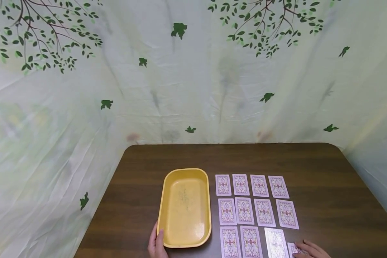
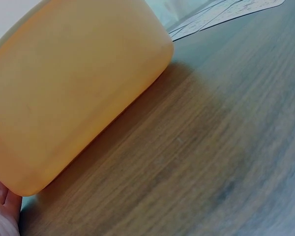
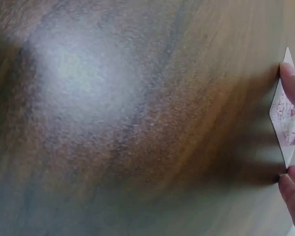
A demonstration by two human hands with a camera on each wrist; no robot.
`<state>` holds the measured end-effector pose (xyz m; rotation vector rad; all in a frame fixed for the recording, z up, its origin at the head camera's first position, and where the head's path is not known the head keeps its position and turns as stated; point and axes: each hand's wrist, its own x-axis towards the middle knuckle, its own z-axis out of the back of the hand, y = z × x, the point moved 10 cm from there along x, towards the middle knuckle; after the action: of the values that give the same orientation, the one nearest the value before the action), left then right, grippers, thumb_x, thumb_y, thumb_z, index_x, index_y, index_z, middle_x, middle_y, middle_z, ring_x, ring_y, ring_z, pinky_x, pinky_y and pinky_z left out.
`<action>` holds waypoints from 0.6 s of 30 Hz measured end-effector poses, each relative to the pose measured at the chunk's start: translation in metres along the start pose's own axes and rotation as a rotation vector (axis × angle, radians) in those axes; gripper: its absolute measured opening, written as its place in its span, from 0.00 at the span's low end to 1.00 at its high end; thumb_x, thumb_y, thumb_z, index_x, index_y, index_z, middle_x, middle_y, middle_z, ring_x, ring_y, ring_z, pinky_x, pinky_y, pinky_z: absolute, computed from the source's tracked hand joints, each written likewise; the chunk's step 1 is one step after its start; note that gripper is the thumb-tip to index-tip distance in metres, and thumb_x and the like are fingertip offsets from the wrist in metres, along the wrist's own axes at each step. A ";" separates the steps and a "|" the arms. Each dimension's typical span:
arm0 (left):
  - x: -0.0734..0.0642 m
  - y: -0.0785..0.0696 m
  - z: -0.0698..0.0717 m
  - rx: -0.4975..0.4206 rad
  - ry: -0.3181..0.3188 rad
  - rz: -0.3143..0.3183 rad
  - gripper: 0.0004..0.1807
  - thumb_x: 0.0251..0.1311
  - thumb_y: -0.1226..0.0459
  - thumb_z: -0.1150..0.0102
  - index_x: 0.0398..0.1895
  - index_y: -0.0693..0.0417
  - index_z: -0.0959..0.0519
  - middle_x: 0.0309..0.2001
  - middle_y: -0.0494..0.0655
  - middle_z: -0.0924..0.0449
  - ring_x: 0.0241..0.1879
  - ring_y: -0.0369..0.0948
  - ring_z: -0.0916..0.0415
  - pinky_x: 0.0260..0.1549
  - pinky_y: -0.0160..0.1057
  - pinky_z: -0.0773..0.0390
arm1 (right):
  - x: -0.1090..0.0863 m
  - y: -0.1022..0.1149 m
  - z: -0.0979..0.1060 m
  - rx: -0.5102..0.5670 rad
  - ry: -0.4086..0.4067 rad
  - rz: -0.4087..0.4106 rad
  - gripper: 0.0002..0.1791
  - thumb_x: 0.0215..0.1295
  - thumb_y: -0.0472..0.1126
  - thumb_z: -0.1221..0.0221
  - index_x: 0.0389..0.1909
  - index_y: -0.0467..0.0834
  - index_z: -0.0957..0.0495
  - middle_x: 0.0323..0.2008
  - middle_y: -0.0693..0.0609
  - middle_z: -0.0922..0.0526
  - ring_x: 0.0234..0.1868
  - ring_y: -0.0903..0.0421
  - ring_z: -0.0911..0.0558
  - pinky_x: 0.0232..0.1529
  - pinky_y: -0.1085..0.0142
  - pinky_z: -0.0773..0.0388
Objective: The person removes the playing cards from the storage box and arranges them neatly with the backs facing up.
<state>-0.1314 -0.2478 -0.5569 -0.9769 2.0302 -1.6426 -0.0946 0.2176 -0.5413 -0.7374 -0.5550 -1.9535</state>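
My left hand (image 1: 157, 245) grips the near left corner of a yellow tray (image 1: 184, 211), thumb at the rim. The left wrist view shows the tray's outer side (image 2: 83, 83) close up, and only part of the hand (image 2: 4, 211) at the lower left. At the lower right of the head view, my right hand (image 1: 313, 250) is on a face-down playing card (image 1: 293, 248) at the end of the nearest row. In the right wrist view, its fingers and thumb hold that card (image 3: 280, 117) by opposite edges. The card's near part is cut off in the head view.
Several other face-down playing cards (image 1: 240, 184) lie in three rows to the right of the tray, on a dark brown wooden table (image 1: 329, 193). A pale curtain (image 1: 200, 89) printed with leaves and branches hangs behind the table and at both sides.
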 end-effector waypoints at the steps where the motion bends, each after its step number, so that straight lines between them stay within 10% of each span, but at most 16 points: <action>1: 0.000 0.000 0.000 -0.005 -0.001 0.003 0.15 0.62 0.73 0.52 0.51 0.71 0.25 0.41 0.30 0.22 0.41 0.28 0.26 0.40 0.23 0.29 | 0.000 0.001 -0.001 -0.001 0.001 0.024 0.18 0.69 0.53 0.55 0.40 0.49 0.19 0.56 0.57 0.27 0.63 0.61 0.38 0.64 0.70 0.50; 8: 0.001 0.003 0.000 -0.027 0.009 0.027 0.15 0.63 0.72 0.52 0.51 0.66 0.24 0.41 0.30 0.22 0.41 0.29 0.25 0.39 0.24 0.28 | -0.002 0.004 -0.005 -0.092 0.091 0.136 0.20 0.69 0.53 0.58 0.53 0.53 0.23 0.49 0.54 0.22 0.65 0.56 0.40 0.66 0.62 0.54; 18: 0.001 0.001 -0.002 -0.032 0.024 0.018 0.15 0.63 0.72 0.53 0.52 0.68 0.25 0.42 0.31 0.22 0.41 0.29 0.25 0.39 0.24 0.28 | 0.008 -0.023 -0.009 -0.084 0.286 -0.150 0.27 0.42 0.62 0.35 0.47 0.58 0.22 0.54 0.62 0.31 0.44 0.61 0.30 0.52 0.79 0.45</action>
<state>-0.1331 -0.2469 -0.5572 -0.9515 2.0808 -1.6246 -0.1209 0.2175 -0.5436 -0.4659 -0.3638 -2.1862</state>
